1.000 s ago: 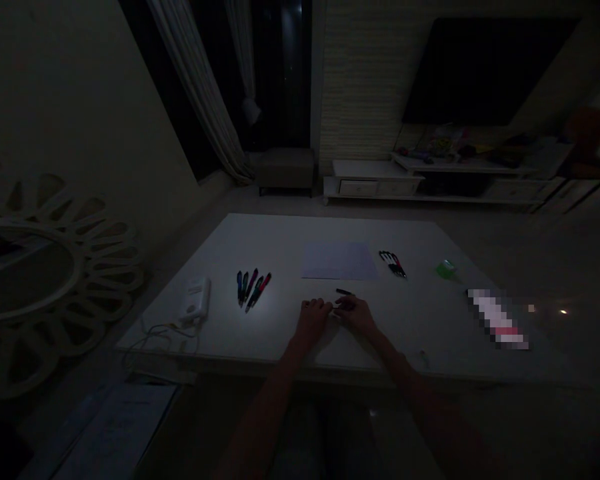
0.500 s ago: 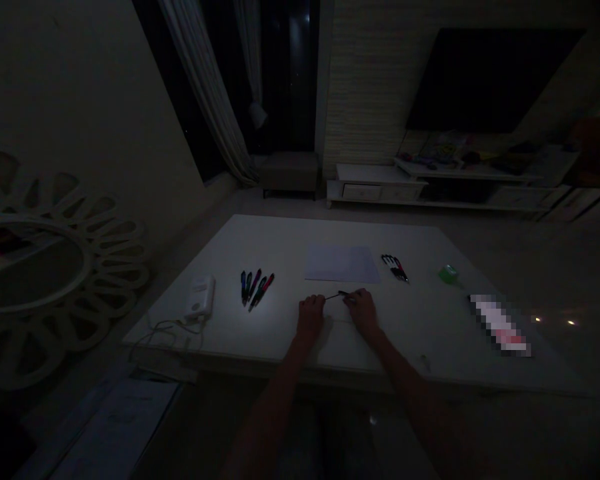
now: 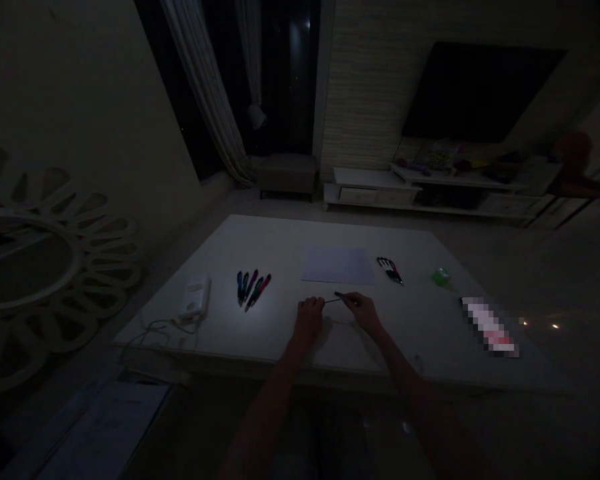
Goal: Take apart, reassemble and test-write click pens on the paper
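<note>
- Right hand [image 3: 364, 313]: fingertips pressed together, pinching a thin dark pen refill [image 3: 343, 298] near its thicker end.
- Refill: long axis runs crosswise, the slim tip pointing left from the grip and ending just beside the left hand [image 3: 309, 319]. That hand is curled; any hold cannot be told.
- Directly beyond: a blank paper sheet [image 3: 337, 265].
- Farther left: a group of pens [image 3: 253, 291].
- Farther right: dark pens [image 3: 390, 270].

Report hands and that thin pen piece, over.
Right grip pinching thin dark pen part. Left grip at its thin end, contact unclear. White paper sheet beyond, apart from both hands.
</note>
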The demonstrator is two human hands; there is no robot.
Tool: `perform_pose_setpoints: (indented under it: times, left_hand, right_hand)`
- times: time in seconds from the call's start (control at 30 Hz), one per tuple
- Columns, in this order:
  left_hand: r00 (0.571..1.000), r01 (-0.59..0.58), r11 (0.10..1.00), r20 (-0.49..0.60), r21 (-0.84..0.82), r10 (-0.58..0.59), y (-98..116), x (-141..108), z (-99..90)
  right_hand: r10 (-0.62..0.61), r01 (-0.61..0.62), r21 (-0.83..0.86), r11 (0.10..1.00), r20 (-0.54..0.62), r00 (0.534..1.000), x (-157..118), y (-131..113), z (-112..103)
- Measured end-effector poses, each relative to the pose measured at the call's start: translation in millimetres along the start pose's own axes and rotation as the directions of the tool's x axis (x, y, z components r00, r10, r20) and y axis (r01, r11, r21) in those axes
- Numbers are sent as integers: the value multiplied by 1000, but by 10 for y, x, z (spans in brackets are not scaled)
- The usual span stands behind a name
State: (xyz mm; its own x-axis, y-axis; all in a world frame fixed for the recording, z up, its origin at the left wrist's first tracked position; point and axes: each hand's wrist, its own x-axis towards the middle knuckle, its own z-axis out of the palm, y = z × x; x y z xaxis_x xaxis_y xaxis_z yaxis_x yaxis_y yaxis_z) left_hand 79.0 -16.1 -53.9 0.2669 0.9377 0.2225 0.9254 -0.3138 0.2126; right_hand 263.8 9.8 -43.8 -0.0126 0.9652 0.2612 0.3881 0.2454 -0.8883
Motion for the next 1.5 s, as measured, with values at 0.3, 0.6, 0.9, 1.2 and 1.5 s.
perform_pose_setpoints:
  times: [0.3,0.6,0.9,1.2,1.5]
  left_hand:
    - [1000,-6,1000,21,-15,6,-6,1,-1]
    - [1000,-9,1000,7,-12,9,2,-7,-12]
    - [999,-2,1000,40,-9,2,1,6,2]
    - [1000,-15,1000,10,-16,15,0,1,25]
    - [1000,-13,1000,11,3,13,0,5,41]
  right_hand:
    - [-37,39,-50,998,29,999,22,-47,-9]
    - [-9,9,-31,999,-10,1000,25,-57,7]
    - [-39,36,-51,998,-46,998,61,-21,-12]
    - [-45,43,-56,997,-30,999,38,-30,-7]
    - [-28,28,-37,999,6,1000,41,-50,14]
